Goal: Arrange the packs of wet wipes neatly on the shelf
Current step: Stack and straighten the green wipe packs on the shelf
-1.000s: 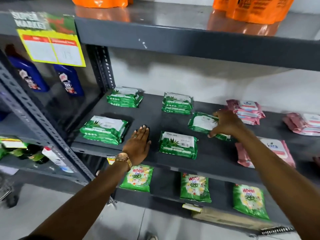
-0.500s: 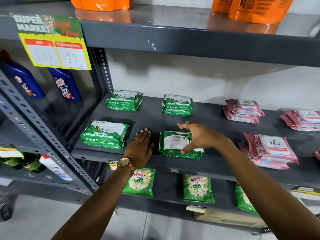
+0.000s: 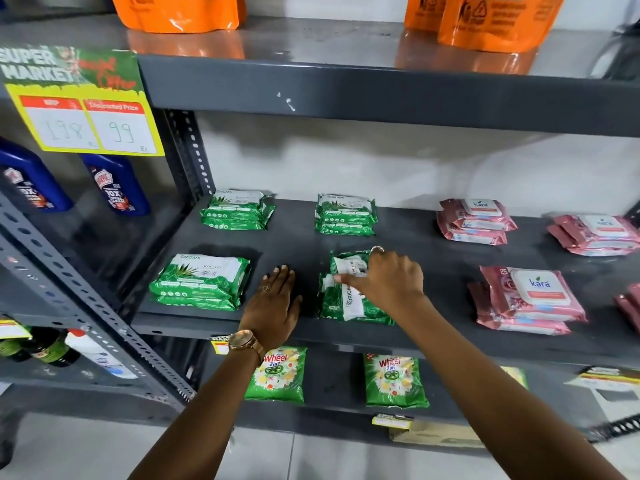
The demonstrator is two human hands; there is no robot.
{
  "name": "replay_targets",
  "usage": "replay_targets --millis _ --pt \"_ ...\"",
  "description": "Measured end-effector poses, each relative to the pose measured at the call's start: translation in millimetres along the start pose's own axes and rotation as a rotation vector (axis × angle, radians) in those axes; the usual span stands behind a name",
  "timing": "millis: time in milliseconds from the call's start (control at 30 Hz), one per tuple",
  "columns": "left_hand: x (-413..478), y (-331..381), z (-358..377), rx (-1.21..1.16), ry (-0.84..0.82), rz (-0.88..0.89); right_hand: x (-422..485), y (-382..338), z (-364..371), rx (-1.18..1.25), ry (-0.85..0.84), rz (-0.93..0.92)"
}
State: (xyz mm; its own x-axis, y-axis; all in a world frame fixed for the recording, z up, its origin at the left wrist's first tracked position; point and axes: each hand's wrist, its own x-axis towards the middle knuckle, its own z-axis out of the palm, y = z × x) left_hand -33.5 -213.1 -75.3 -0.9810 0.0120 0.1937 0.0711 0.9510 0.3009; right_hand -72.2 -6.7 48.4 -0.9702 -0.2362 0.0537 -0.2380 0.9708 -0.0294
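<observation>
On the dark grey shelf [image 3: 301, 244] lie green wet wipe packs in stacks: back left [image 3: 237, 211], back middle [image 3: 344, 214], front left [image 3: 201, 282] and front middle [image 3: 346, 308]. My right hand [image 3: 389, 282] grips the top green pack [image 3: 348, 266] of the front middle stack, and this pack sits turned and tilted. My left hand [image 3: 277, 303] rests flat on the bare shelf between the two front green stacks and holds nothing. Pink wet wipe stacks lie to the right, at the back [image 3: 474, 221], the far back right [image 3: 595, 235] and the front [image 3: 530, 299].
Orange pouches [image 3: 491, 22] stand on the shelf above. Green detergent packets [image 3: 277, 374] lie on the shelf below. Blue bottles [image 3: 114, 185] and a yellow price sign [image 3: 83, 102] are at the left, beside a perforated upright post [image 3: 187, 154].
My right hand brought a green pack from the shelf's middle right onto the front middle stack and is turning it. My left hand stayed flat on the shelf.
</observation>
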Motion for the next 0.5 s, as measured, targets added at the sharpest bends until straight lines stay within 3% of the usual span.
replay_targets --millis 67,200,267,400,500 --pt "0.4 0.4 -0.2 0.000 0.010 0.006 4.6 7.9 -1.1 -0.013 0.045 -0.105" --pt "-1.4 2.5 0.9 -0.005 0.021 -0.003 21.8 30.8 -9.3 -0.223 -0.090 -0.645" --pt "-1.7 3.1 0.5 0.002 0.019 -0.011 24.7 31.2 -11.1 -0.319 -0.113 -0.786" --pt "-2.3 2.3 -0.7 0.002 0.024 -0.020 30.7 28.9 -6.9 -0.353 -0.153 -0.843" --pt "-2.6 2.1 -1.3 -0.004 0.021 -0.010 35.6 29.6 -6.8 -0.283 -0.218 -0.719"
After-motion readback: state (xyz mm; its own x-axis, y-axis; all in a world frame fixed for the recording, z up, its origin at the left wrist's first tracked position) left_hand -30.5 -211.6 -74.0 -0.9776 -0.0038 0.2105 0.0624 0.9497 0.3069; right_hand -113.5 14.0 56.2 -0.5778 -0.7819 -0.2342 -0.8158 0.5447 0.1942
